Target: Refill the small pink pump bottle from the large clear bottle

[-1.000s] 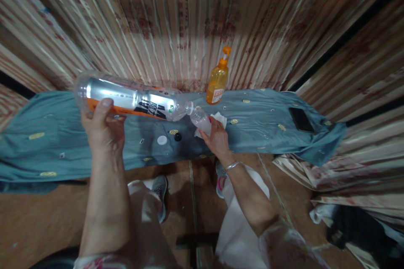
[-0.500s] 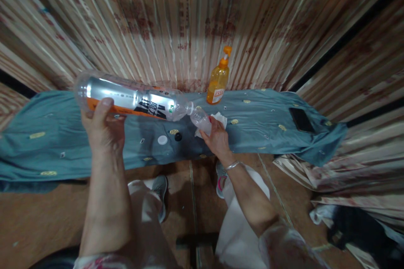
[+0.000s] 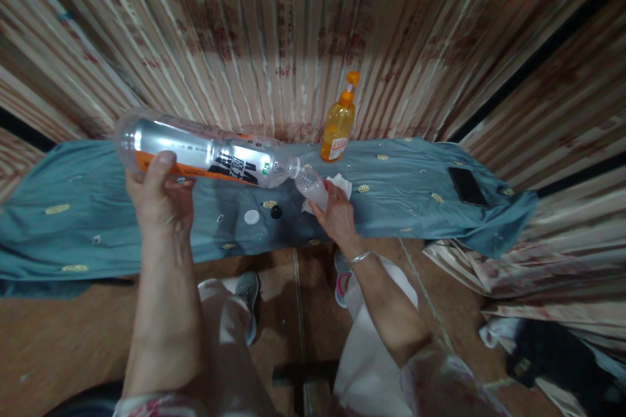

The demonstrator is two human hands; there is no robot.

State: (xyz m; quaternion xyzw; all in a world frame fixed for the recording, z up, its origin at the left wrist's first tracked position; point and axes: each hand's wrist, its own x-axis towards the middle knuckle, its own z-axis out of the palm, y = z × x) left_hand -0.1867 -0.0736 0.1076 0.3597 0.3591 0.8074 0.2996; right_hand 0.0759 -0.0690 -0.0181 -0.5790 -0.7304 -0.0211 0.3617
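Observation:
My left hand [image 3: 156, 199] is closed round a large clear plastic bottle [image 3: 205, 155] with a silver, black and orange label. The bottle lies almost level, its open mouth pointing right and slightly down. That mouth meets the top of a small clear bottle [image 3: 313, 186], which my right hand [image 3: 335, 215] grips just above the blue cloth [image 3: 411, 189]. A white cap [image 3: 251, 216] and a black cap [image 3: 276, 212] lie on the cloth between my hands. A crumpled white tissue [image 3: 340, 182] lies behind my right hand.
An orange pump bottle [image 3: 337, 122] stands at the back of the cloth against the striped curtain. A black phone [image 3: 467, 186] lies on the cloth at the right. My legs and shoes show below, on a brown floor. Dark bundled fabric [image 3: 552, 355] sits at the lower right.

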